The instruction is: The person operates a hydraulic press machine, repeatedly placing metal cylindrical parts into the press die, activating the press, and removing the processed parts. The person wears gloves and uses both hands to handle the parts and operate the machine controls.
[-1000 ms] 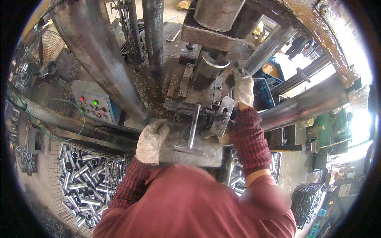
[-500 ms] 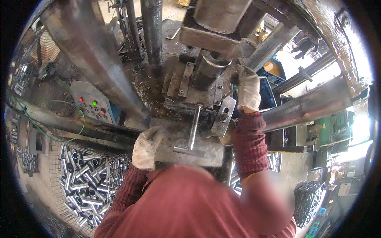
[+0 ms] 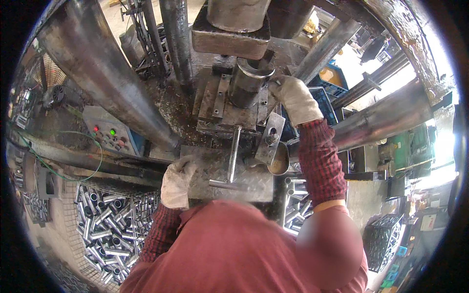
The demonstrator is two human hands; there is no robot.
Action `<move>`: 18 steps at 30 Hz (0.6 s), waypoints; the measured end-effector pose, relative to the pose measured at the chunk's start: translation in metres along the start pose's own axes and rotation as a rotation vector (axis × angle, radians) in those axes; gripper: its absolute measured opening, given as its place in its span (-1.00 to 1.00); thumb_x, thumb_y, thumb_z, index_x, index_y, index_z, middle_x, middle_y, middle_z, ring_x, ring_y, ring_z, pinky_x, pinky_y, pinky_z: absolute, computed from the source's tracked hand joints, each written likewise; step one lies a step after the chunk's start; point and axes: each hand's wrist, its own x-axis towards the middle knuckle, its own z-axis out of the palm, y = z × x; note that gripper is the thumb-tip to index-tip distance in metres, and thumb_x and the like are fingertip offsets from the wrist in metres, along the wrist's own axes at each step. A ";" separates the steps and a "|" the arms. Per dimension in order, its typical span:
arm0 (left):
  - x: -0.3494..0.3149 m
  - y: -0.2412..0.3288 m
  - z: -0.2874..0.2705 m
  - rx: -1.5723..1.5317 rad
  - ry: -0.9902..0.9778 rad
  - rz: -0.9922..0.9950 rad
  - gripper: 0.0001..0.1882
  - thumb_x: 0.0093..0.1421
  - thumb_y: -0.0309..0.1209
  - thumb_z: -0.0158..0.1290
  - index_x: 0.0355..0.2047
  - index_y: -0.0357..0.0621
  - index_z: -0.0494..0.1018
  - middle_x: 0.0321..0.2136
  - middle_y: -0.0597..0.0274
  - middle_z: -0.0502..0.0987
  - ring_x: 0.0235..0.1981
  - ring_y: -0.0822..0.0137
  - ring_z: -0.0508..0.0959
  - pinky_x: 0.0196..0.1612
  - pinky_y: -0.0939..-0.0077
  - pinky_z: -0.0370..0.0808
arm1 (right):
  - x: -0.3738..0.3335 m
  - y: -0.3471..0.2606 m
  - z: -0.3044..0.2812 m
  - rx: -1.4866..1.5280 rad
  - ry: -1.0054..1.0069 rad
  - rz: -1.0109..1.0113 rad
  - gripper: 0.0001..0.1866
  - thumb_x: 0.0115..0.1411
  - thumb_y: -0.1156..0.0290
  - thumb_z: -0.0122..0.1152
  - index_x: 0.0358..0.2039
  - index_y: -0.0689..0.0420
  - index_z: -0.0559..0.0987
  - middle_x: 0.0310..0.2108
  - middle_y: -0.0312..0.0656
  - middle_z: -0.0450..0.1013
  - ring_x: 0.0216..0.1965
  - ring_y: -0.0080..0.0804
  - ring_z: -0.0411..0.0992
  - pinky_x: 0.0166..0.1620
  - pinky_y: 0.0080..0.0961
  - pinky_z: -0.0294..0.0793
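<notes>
My right hand (image 3: 295, 100), in a pale work glove, reaches to the right side of an upright metal cylinder with a cut-out top (image 3: 246, 83). Its fingers are bent together beside that cylinder; whatever they grip is hidden. The cylinder stands on a bolted steel block (image 3: 210, 110) beneath a heavy press head (image 3: 232, 36). My left hand (image 3: 177, 184), gloved too, rests at the left edge of a flat metal plate (image 3: 264, 188), fingers loosely bent and slightly apart, with nothing visible in them. A T-shaped metal bar (image 3: 234, 156) runs from the block toward me. Beside it is a slotted plate (image 3: 270, 139).
Thick steel columns (image 3: 107, 68) flank the press. At the left stands a control box (image 3: 110, 132) with red and green lights. Wire baskets of cut metal tubes (image 3: 105, 229) sit low on the left. A round metal cup (image 3: 279, 161) is under the slotted plate; blue crates (image 3: 322, 105) stand beyond my right hand.
My right hand has moved left and inward, its fingers now closer against the cylinder. My left hand has stayed nearly in place. The whole view has shifted slightly.
</notes>
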 end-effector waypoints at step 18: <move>-0.010 -0.016 -0.020 0.054 0.127 0.026 -0.54 0.47 -0.22 0.33 0.17 -0.37 0.70 -0.02 -0.03 0.82 -0.03 0.27 0.75 0.14 0.33 0.63 | -0.041 -0.048 0.049 0.075 0.328 -0.139 -0.69 0.31 0.26 0.65 -0.03 0.15 0.84 -0.19 -0.03 0.80 -0.18 -0.11 0.79 -0.08 -0.23 0.75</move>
